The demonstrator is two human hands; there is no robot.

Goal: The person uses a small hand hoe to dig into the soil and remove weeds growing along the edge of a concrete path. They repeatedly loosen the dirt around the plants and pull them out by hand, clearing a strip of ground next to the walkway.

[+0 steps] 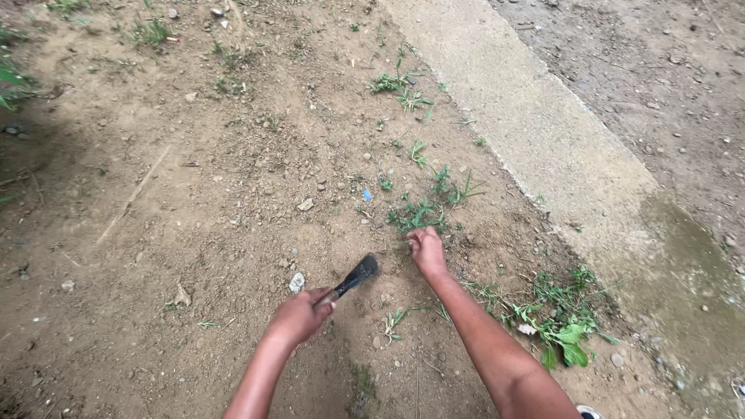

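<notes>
My left hand (pixel 299 316) is closed round the handle of a small hand tool with a dark metal blade (pixel 358 274); the blade points up and to the right, just above the bare soil. My right hand (pixel 426 249) is fisted on the base of a clump of green weeds (pixel 429 205) that grows in the dirt right in front of it. The blade tip lies a short way left of my right hand. Both forearms reach in from the bottom of the view.
A pale concrete kerb (pixel 543 132) runs diagonally from top centre to the lower right, with a damp patch (pixel 683 271). More weeds (pixel 563 318) grow beside my right forearm and others (pixel 400 85) farther up. Small stones and a blue scrap (pixel 366 195) dot the soil.
</notes>
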